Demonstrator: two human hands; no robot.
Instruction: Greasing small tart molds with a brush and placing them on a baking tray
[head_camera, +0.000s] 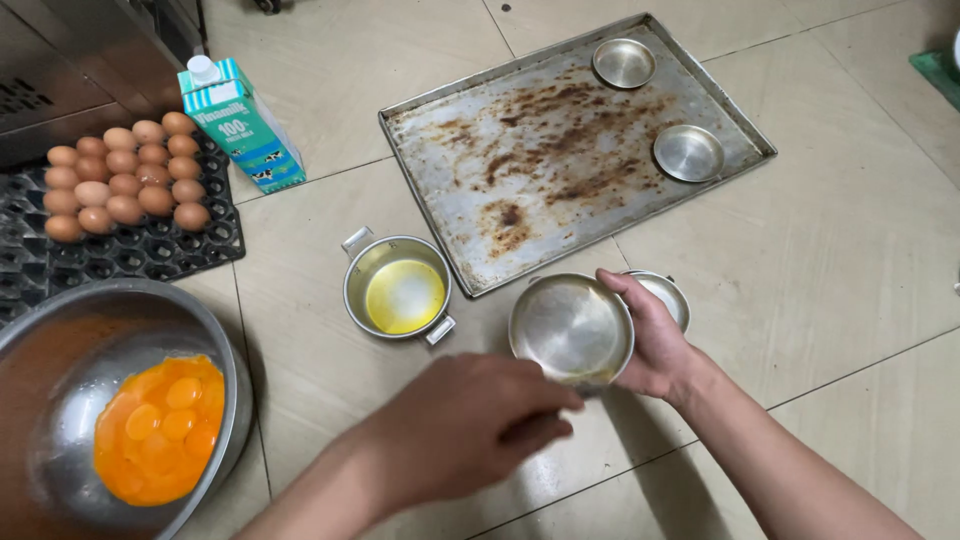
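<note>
My right hand (655, 345) grips a tilted round tin mould (571, 330) for access while my left hand's (465, 425) loosely curled fingertips reach its rim.

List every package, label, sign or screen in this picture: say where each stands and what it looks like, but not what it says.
Carton: upright on the floor, upper left, beside the egg tray; tall box, green and white with blue stripes, white cap.
No signs or screens show.

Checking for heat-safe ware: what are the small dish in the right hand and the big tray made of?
Small dish: apparently thin metal, steel or aluminium, with a brushed, softly reflective silver sheen. Big tray: sheet metal too, dull grey with brown burnt-on stains and a raised rim.
</note>
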